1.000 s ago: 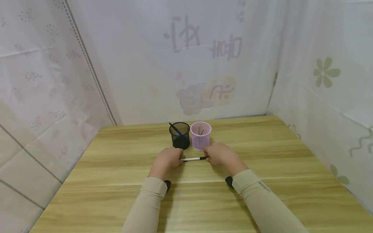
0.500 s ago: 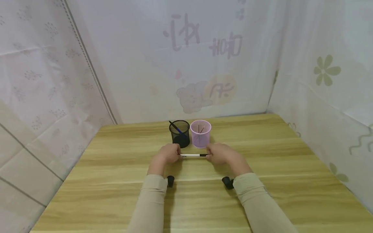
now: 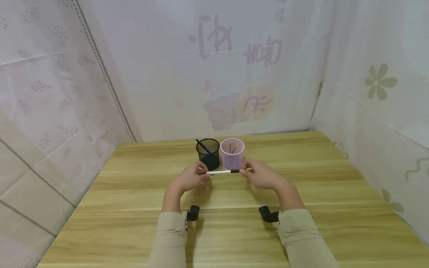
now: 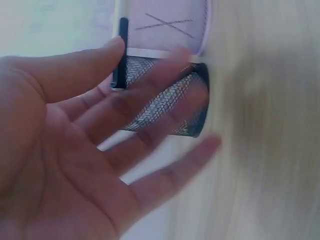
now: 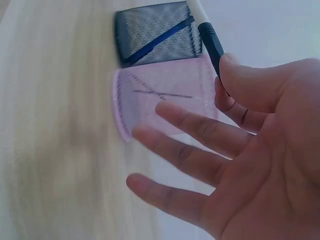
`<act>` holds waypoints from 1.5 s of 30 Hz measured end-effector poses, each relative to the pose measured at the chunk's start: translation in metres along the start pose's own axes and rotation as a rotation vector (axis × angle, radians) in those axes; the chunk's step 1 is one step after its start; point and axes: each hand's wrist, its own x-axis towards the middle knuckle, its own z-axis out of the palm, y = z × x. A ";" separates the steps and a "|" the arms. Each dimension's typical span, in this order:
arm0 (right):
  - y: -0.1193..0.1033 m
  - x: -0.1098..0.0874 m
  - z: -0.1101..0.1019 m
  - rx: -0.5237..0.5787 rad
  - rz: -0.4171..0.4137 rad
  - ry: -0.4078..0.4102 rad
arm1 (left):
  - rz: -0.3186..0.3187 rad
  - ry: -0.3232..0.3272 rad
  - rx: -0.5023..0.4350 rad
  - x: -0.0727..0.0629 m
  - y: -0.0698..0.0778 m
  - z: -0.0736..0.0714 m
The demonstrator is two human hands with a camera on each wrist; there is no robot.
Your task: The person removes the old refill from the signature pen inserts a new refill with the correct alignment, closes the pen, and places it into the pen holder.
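A slim white pen (image 3: 218, 172) with black ends is held level between both hands. My left hand (image 3: 188, 179) pinches its left end, the black part with the clip (image 4: 123, 47), between thumb and index finger. My right hand (image 3: 264, 176) pinches the black right end (image 5: 212, 44) the same way. In both wrist views the other fingers are spread away from the pen. Just beyond the hands stand a black mesh pen cup (image 3: 210, 162) on the left and a pink mesh pen cup (image 3: 232, 161) beside it.
A dark pen with a blue section (image 3: 205, 147) leans in the black cup. Two thin dark sticks (image 5: 165, 94) cross inside the pink cup. The wooden table (image 3: 228, 238) meets a pale printed curtain (image 3: 161, 93) behind and at the sides.
Both hands have moved up and forward with the pen, toward the cups. Their other fingers have loosened, so the thumb-and-finger pinch shows more clearly. The cups have stayed in place.
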 end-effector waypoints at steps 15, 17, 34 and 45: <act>-0.011 -0.013 -0.004 0.285 0.011 -0.069 | 0.087 0.126 -0.182 -0.018 0.018 0.006; -0.011 -0.013 -0.003 0.277 0.021 -0.072 | 0.099 0.131 -0.187 -0.018 0.020 0.007; -0.009 -0.010 0.004 0.322 -0.060 -0.002 | -0.002 0.180 -0.167 -0.020 0.034 0.012; -0.010 -0.017 -0.001 0.222 -0.054 0.065 | 0.005 0.172 -0.178 -0.020 0.040 0.015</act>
